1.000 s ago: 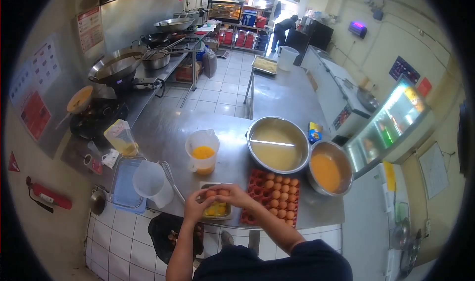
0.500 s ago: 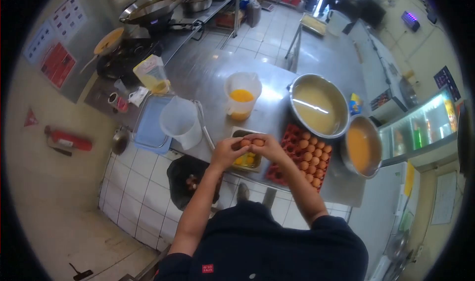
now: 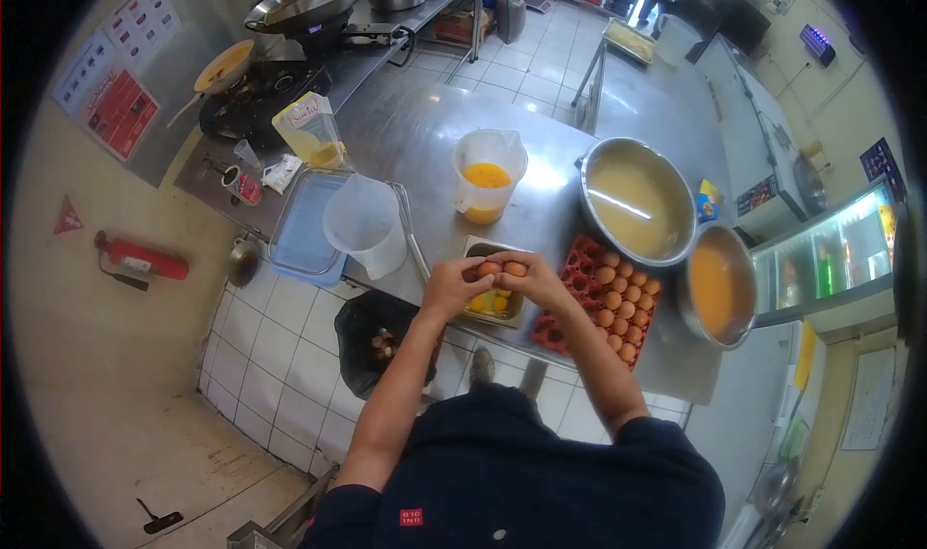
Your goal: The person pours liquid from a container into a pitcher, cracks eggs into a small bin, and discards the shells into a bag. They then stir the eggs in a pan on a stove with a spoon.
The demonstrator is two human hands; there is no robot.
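My left hand [image 3: 451, 288] and my right hand [image 3: 538, 279] meet above a small rectangular metal pan [image 3: 515, 317]. My left fingers are closed round a brown egg [image 3: 490, 270]. Right beside it, a second brown egg [image 3: 517, 269] is in my right fingers. Several raw yolks [image 3: 491, 304] lie in the pan below, partly hidden by my hands. To the right of the pan is a red egg tray [image 3: 548, 333], with several brown eggs [image 3: 619, 300] filling its right side and bare cups on its left.
Behind the pan stands a pitcher [image 3: 491, 174] with orange-yellow liquid. An upright pitcher [image 3: 365, 223] and whisk [image 3: 409, 230] are left. Large bowls [image 3: 639, 199] [image 3: 717, 286] of liquid stand right. Below the table's edge, a black-lined bin [image 3: 359, 329] holds shells.
The whole view has shifted a little, so things sit slightly further right. Both hands stay over the pan with the eggs side by side.
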